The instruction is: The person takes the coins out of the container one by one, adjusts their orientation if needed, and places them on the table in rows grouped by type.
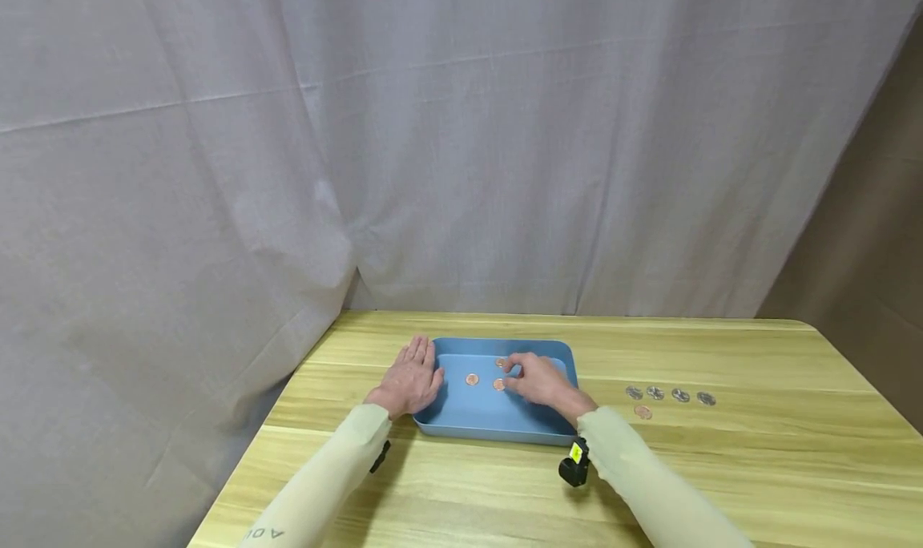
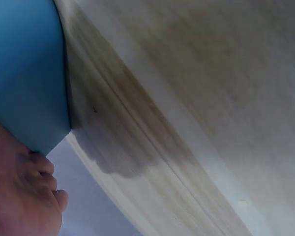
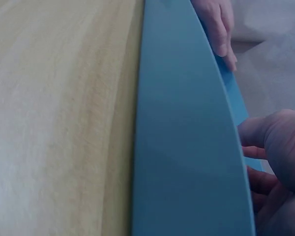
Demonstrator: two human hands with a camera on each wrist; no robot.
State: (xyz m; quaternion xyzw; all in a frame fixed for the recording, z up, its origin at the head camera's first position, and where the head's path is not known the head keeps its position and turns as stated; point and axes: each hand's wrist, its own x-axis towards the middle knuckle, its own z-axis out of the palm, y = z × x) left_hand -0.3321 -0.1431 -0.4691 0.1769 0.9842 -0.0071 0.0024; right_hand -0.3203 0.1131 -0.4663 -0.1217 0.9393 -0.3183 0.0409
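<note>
A blue rectangular tray lies on the wooden table, with three copper coins inside: one nearer the left, another coin at the middle, and a third coin behind it. My left hand rests on the tray's left rim, fingers extended together. Over the tray, my right hand bends its fingers, thumb and index apart with a gap between them. The thumb tip is right at the middle coin; the index fingertip is beside the rear one. In the right wrist view the tray wall hides the coins.
Right of the tray, several silver coins lie in a row on the table. A single copper coin sits in front of them. A grey curtain hangs behind the table's far edge.
</note>
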